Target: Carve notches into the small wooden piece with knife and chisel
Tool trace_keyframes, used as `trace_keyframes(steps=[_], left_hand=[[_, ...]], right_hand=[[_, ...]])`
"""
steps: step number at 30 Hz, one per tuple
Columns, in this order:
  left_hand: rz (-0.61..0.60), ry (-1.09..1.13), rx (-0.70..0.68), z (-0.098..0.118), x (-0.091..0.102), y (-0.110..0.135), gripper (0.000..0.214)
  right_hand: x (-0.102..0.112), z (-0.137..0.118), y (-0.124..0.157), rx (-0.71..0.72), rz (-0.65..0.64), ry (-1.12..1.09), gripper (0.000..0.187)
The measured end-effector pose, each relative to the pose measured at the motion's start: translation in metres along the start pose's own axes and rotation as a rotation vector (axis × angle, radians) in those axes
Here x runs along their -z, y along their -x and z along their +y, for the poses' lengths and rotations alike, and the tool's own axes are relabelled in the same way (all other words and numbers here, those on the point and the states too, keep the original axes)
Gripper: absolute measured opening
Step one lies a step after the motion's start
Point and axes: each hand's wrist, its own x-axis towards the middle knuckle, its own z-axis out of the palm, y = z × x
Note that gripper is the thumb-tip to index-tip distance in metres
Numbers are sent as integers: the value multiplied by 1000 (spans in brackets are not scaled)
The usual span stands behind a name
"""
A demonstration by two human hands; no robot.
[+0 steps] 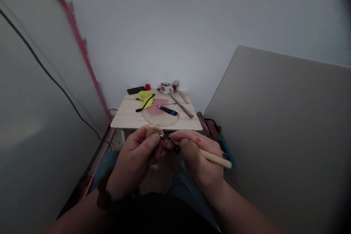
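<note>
My left hand (138,150) is closed, its thumb and fingers pinched round a small tan-brown piece (154,130). The piece looks like wood, but the fingers hide much of it. My right hand (205,157) grips a slim carving tool with a pale wooden handle (215,158). Its dark shank (166,138) points left, and the bright tip meets the left thumb and the small piece. A tan wrap (190,150) covers what looks like my right thumb. Both hands are held in front of the table's near edge, above my lap.
On the small wooden table (124,117) lie a round clear board (161,120), a blue-black utility knife (168,110), a wooden-handled tool (186,110), a yellow cloth (145,97) and a black phone (136,90). Behind stands a white mug (165,88). Grey panels flank both sides.
</note>
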Motion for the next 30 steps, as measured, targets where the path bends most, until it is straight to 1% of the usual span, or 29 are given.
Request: trace_keyframes(steps=[8,12,17,21,30], left_hand=[[13,-63,-1,-6,4,1,26],[-24,-65,-15,-6,5,1,28],[-47,-105,-20,-6,6,2,29],[-22,-115,8,-5,5,3,28],[-34,-168,-38,-2,-2,2,27]], right_hand=[[1,-2,-1,7,-17,11,17],[3,1,-1,-34,-38,7,17],[2,2,2,-80,-37,-61,17],[1,-1,1,-61,-51,-37,16],[-4,1,0,-4,-23,-33,17]])
